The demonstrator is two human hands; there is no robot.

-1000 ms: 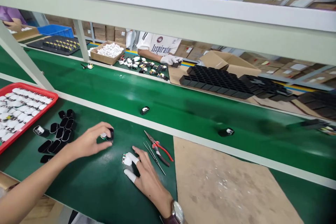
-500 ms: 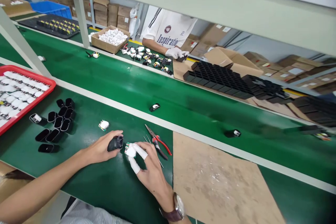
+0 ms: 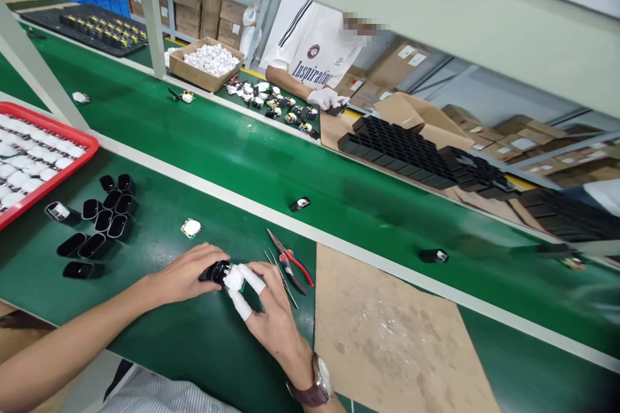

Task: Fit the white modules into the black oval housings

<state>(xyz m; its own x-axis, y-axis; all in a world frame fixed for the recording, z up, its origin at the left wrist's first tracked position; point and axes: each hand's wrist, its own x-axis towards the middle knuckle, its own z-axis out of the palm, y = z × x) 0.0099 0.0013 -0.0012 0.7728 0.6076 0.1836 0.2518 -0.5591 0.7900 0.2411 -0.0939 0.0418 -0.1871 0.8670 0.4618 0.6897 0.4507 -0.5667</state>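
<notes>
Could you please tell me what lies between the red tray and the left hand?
In the head view, black cases lie between the red tray and the left hand.

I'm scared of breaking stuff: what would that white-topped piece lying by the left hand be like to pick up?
The white-topped piece is probably light: the right hand just pinches a similar one. It may be fragile, with small parts showing at its edges. Lying flat, it likely won't roll.

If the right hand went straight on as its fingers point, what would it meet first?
Probably the black case in the left hand; the white-topped board in the right hand appears at its open end, depth unclear.
</notes>
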